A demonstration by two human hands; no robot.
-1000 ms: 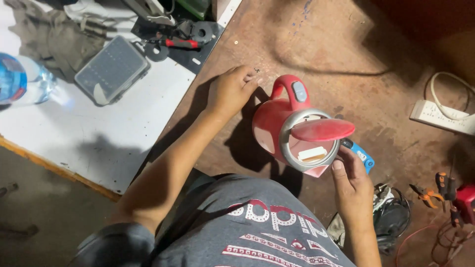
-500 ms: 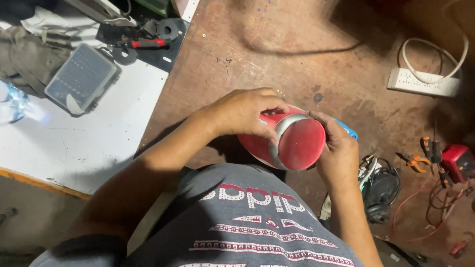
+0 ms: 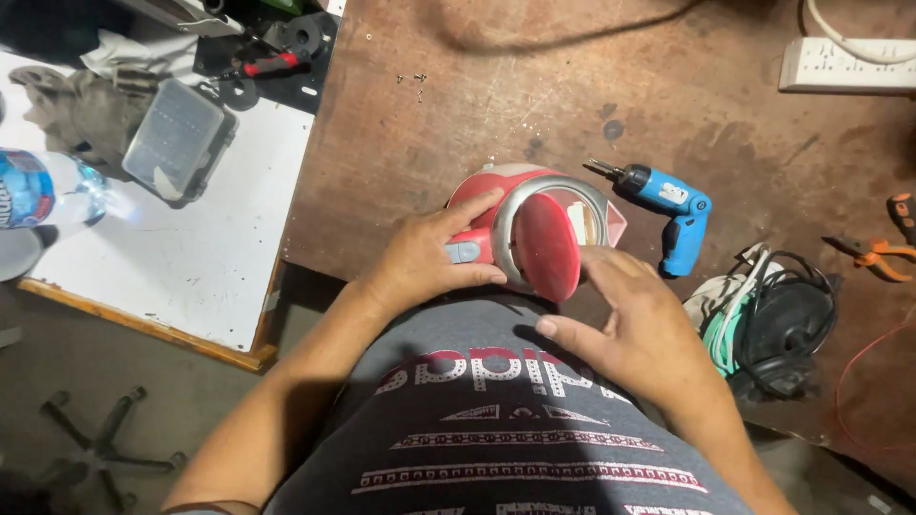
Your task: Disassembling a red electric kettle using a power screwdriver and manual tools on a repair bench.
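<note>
Red electric kettle (image 3: pixel 534 229) lies on the near edge of the brown desk (image 3: pixel 572 86), right in front of the seated person, tipped so its mouth faces up toward the camera; the red lid (image 3: pixel 546 246) stands open on edge across the grey rim.

Left hand (image 3: pixel 425 262): wrapped over the kettle's handle side, fingers spread across the red body, thumb under the grey button. Firm grasp on the kettle.

Right hand (image 3: pixel 634 329): open and relaxed, fingers extended, fingertips at or just beside the lid and rim. Holds nothing; cannot tell if it actually touches.

Around it: blue cordless screwdriver (image 3: pixel 663 205) lying just beside the kettle on the right. Coil of black cable (image 3: pixel 787 329) near the right hand. Orange-handled pliers (image 3: pixel 873 256) further right. White power strip (image 3: pixel 844 65) at the far edge. A few small screws (image 3: pixel 412 84) loose on the far side.

Adjoining white desk (image 3: pixel 219 238) on the left carries a clear plastic box (image 3: pixel 176 138), a plastic water bottle (image 3: pixel 43 186) and a red-handled tool (image 3: pixel 262 67)
</note>
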